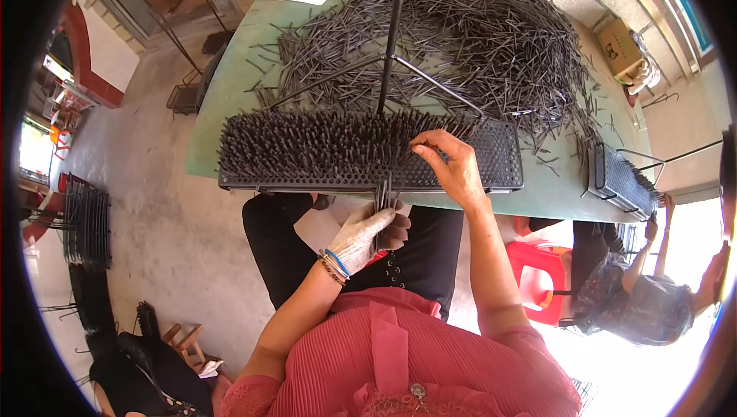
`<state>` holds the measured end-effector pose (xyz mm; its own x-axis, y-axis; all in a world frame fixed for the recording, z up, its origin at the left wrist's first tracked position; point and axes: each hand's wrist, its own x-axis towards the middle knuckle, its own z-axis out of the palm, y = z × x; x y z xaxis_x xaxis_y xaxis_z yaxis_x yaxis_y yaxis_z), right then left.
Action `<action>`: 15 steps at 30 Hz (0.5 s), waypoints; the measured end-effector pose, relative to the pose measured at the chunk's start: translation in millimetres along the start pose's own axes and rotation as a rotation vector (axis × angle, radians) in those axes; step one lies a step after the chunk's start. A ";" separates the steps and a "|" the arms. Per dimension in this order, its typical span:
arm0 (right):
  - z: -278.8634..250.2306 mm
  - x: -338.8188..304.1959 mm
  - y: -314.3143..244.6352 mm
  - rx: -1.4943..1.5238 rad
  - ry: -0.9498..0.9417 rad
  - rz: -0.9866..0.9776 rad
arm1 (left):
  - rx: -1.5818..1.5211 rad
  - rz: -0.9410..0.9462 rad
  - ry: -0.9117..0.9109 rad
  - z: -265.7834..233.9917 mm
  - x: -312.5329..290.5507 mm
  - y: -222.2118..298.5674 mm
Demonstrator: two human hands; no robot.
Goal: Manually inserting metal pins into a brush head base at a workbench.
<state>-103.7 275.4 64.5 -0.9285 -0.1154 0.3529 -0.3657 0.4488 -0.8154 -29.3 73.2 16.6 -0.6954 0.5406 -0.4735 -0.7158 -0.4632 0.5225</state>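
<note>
In front of me at the table's near edge is a long black perforated rack [503,158]. Thin dark rods [295,145] stand upright in its holes from the left end past the middle; bare holes show toward its right end. My left hand [364,236], in a whitish glove, is closed around a small bundle of similar rods [384,189], just below the rack's front edge. My bare right hand [457,170] is over the rack, thumb and forefinger pinched beside the standing rods. Whatever lies between those fingertips is too small to make out.
A large loose heap of dark rods [514,45] covers much of the green table [230,83] behind the rack. A black metal stand [390,49] rises behind the rack. At right, another person [637,294] works by a second rack [614,179]; a red stool [537,279] stands nearby.
</note>
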 end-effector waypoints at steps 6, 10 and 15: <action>-1.7 -1.9 8.2 0.020 -0.035 0.019 | 0.078 -0.010 0.006 0.7 -3.7 0.9; -1.7 -4.6 12.4 0.046 -0.008 0.025 | 0.066 0.001 0.027 -0.7 -3.2 -1.5; -2.0 -3.1 15.6 -0.007 -0.034 -0.001 | 0.022 -0.018 0.028 -2.5 -2.2 -3.8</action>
<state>-106.5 284.5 51.7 -0.9299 -0.1456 0.3377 -0.3660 0.4550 -0.8118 -25.2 72.0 13.9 -0.6840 0.5287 -0.5026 -0.7270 -0.4382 0.5286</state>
